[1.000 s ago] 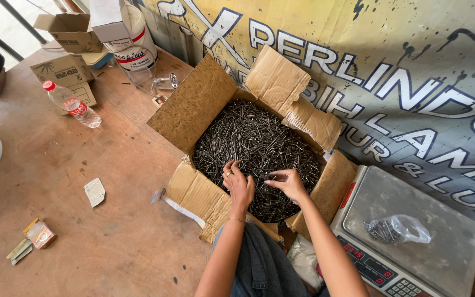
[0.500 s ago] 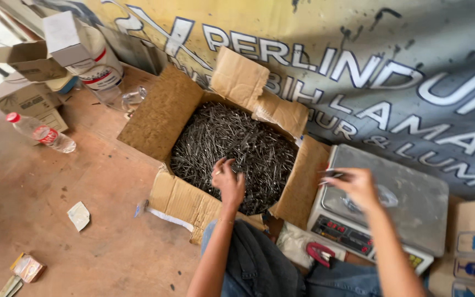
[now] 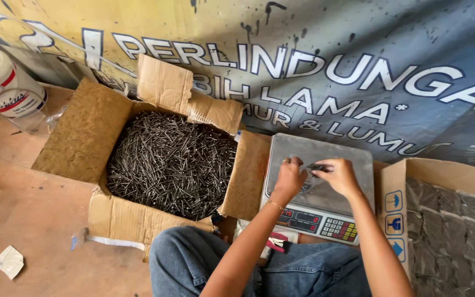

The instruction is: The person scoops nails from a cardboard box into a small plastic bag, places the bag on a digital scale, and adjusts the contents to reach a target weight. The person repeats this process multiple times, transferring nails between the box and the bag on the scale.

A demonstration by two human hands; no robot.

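While both hands are being held over the weighing scale, the scene is being read as follows.

Nails in hand: a small dark bunch of nails is being pinched between the fingertips of the right hand, above the steel pan of the scale.
Position against fingers: the bunch is sticking out to the left of the right fingertips, in the gap between the two hands, just beside the left hand.
Long axis: the bunch is lying roughly level, running left to right across the view; which end is the point cannot be told.
Left fingers: they are being curled loosely over the pan; whether anything is being gripped cannot be told.
Scale: it is being kept on the floor in front of the knees, its keypad facing the person.
Carton of nails: an open cardboard box heaped with loose dark nails is standing just left of the scale.
Bagged packs: a second box on the right is being filled with clear packs.
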